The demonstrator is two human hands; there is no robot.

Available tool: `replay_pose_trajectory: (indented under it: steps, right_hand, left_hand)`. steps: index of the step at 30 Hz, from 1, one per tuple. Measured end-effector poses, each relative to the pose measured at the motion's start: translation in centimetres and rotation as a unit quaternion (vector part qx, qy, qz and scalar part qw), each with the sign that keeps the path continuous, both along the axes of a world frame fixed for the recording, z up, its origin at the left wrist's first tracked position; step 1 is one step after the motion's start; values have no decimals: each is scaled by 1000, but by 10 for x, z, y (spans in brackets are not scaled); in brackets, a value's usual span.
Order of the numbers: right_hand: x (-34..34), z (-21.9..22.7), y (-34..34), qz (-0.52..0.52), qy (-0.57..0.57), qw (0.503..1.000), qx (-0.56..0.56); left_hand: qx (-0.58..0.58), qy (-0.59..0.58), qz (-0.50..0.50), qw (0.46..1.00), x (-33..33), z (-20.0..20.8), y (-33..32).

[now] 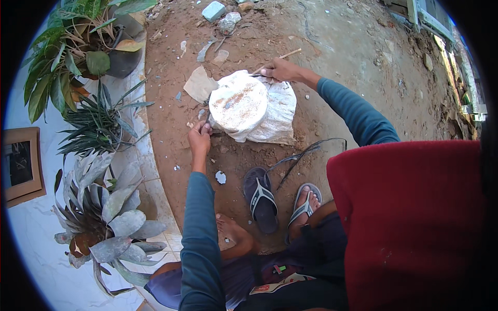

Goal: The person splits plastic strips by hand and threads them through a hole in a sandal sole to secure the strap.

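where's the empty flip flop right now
In the head view the empty flip flop lies on the dirt at lower centre, just left of the sandalled foot, below the white sack.

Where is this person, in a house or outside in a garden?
Outside, most likely a yard or garden beside a house. The ground is bare brown dirt with stones, leafy potted plants stand along a pale tiled edge, and both hands work at a white sack set on the dirt.

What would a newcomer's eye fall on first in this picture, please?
First the white sack on the bare dirt at the centre, its round sandy top facing up. The left hand touches its near edge and the right hand its far edge, beside a thin stick. Potted plants line the left side.
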State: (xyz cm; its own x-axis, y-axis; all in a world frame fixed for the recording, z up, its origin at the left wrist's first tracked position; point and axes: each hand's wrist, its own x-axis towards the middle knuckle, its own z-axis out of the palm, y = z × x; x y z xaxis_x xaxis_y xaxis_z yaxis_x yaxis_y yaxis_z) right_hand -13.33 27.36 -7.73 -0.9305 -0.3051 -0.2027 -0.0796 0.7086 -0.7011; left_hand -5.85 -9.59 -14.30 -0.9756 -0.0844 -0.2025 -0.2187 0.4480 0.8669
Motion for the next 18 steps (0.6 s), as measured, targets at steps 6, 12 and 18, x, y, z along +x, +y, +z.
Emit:
replay_pose_trajectory:
  steps: [6, 12, 18]
  right_hand:
    - [21, 34, 26, -88, -226, 934, -261]
    - [40, 88, -6, -111, -295, 827, -467]
    - [70, 103, -42, -68, -261, 843, -465]
  left_hand:
    - [-63, 106, 48, 991, -11, 33, 9]
    - [-13, 218, -32, 975, -18, 142, 72]
    - [223, 32, -99, 969, 4, 173, 120]
